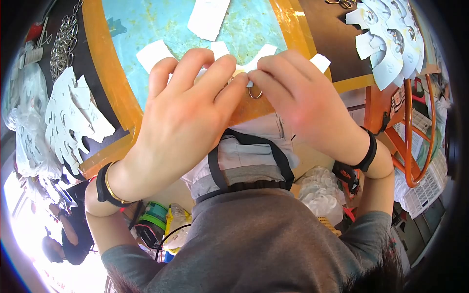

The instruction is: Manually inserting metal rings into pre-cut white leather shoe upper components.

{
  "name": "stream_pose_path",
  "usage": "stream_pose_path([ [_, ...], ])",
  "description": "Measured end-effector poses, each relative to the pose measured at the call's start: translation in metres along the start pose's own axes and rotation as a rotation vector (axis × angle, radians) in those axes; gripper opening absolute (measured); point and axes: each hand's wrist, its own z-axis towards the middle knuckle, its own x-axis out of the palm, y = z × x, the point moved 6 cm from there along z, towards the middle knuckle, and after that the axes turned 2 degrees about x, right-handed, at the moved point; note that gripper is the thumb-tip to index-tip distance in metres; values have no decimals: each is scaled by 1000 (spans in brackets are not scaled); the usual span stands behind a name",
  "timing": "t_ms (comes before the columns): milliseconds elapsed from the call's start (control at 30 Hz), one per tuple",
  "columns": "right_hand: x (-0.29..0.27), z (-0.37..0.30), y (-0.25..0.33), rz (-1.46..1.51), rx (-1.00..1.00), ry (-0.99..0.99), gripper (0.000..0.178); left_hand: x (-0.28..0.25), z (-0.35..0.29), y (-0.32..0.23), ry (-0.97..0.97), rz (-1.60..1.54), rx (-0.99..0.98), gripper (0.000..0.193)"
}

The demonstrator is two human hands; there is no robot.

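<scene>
Head view, and I'm watching from afar: both hands are up at the near edge of the table, fingers bent and drawn in, fingertips meeting in the middle. The left hand [188, 110] arches over the work, its index finger angled toward the centre; the right hand [310, 97] comes in opposite, fingers bunched. Right there, just below the touching tips, I get a small metal ring [255, 97], its curved lower part showing against the taped edge. Both grips look narrow, but the thumbs are hidden, so I can't tell which hand has hold of the ring, or how firmly.

Under and beyond the fingers lies a white cut piece [155, 54], tabs poking out on both sides; the hands cover its middle, so I can't say whether it's all one sheet. Farther up, a white strip [209, 19] rests on the blue mat [146, 24], bordered by brown tape [113, 73].

Over on the left, a heap of metal links [63, 46] sits above a stack of white cutouts [68, 122]. Across on the right, another pile of cutouts [395, 51], with an orange tubular frame [409, 132] below it.
</scene>
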Motion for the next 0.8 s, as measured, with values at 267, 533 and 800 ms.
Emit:
stream_pose_path([
  [267, 11, -6, 21, -382, -56, -86, 34, 1, -8, -10, -14, 140, -9, 38],
  [533, -3, -3, -4, 135, 69, 8, 52, -25, -16, 17, -74, -82, -79, 39],
  [800, 4, 2, 4, -6, 86, 40, 54, -5, -19, -1, -82, -137, -49, 39],
])
